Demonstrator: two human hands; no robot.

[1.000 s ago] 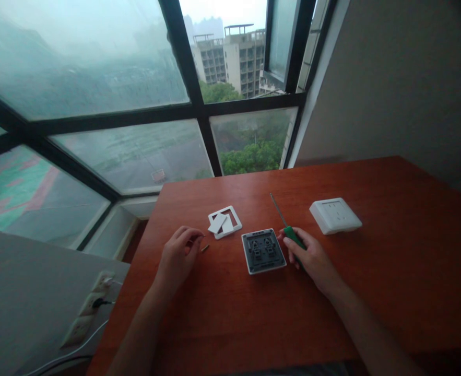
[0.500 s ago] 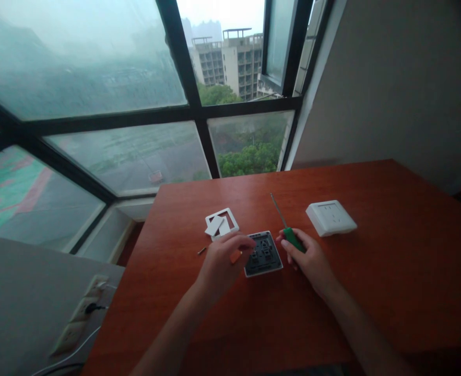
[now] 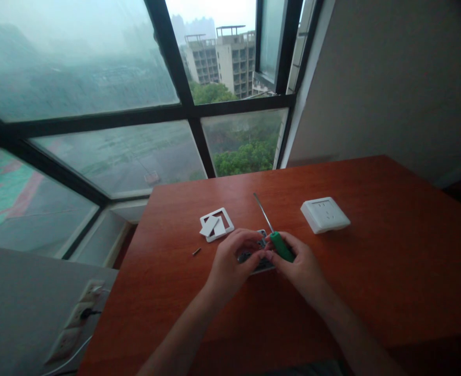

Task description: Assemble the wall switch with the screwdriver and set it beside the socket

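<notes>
Tabletop (image 3: 375, 256): reddish-brown, wood-like, filling the picture's lower centre and right.
White surround (image 3: 227, 219): centre-left, two white plates (image 3: 210, 226) over it.
Metal piece (image 3: 196, 251): small, thin, just below the surround.
Switch panel (image 3: 262, 265): lower centre, mostly covered.
Socket box (image 3: 325, 214): white, right of centre.

The right hand's grip (image 3: 298, 261) holds a green-handled screwdriver (image 3: 280, 246), its shaft pointing up and away. The left hand's grip (image 3: 233, 256) meets it, fingertips together above a dark-backed switch panel (image 3: 263, 265); anything pinched there is hidden. On the reddish-brown surface (image 3: 390, 250), a small screw-like piece (image 3: 196, 251) lies near a white frame (image 3: 228, 218) with white rectangular plates (image 3: 209, 226). A white socket box (image 3: 324, 215) sits to the right.
</notes>
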